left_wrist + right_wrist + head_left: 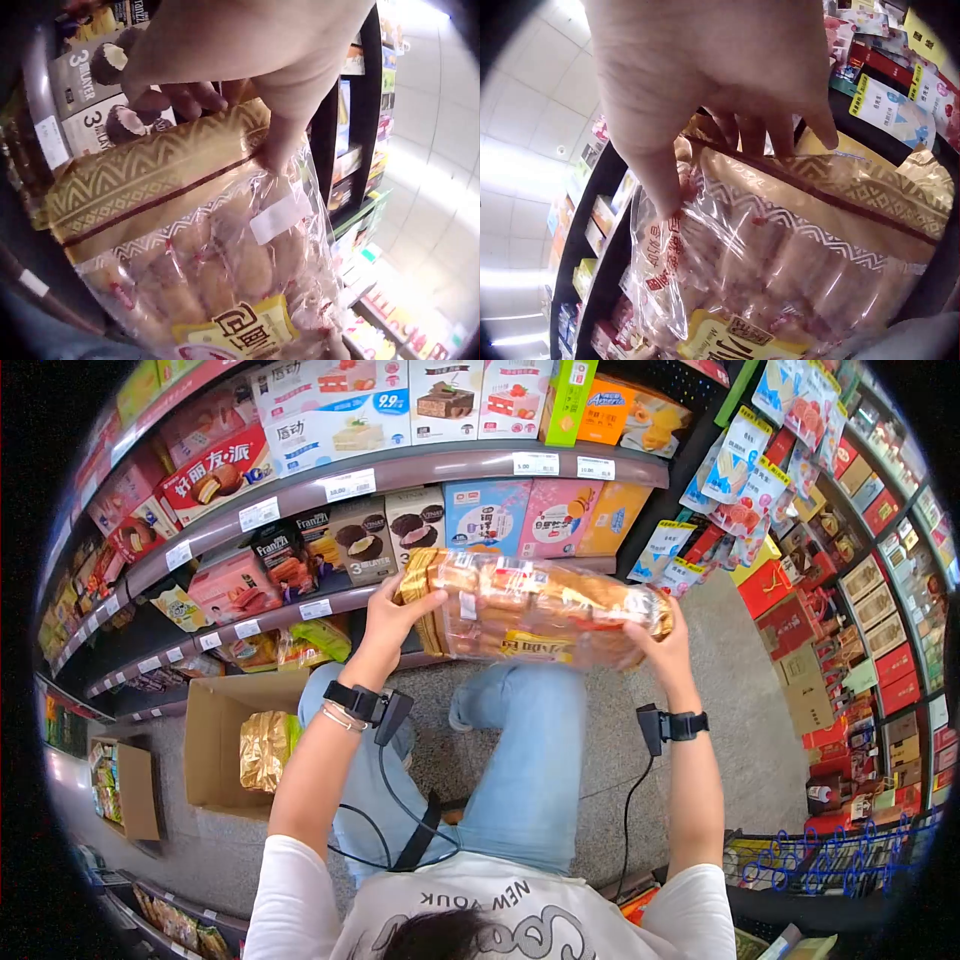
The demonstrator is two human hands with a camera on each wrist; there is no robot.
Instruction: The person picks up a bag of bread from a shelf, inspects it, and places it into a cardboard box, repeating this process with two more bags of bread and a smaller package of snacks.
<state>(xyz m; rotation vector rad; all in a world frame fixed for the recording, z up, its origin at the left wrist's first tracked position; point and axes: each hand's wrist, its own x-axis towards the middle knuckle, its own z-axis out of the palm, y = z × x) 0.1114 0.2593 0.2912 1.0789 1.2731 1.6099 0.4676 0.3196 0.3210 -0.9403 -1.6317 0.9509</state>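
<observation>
A large clear bag of bread rolls (530,610) with gold patterned ends is held level above the person's knees. At its left end the left hand (398,622) grips the gold part, thumb on the near face and fingers behind. The right hand (662,645) grips the other end the same way. In the left wrist view the left hand (240,67) pinches the bag (225,262) beside a white sticker. In the right wrist view the right hand (712,90) has its thumb on the clear wrap of the bag (780,262), fingers over the top edge.
Shelves (420,465) of boxed snacks stand in front. An open cardboard box (215,760) with a gold package (265,752) is on the floor at the left, another box (140,790) beyond it. Hanging packets (735,470) are at the right, above grey floor (720,710). Cables trail from both wrists.
</observation>
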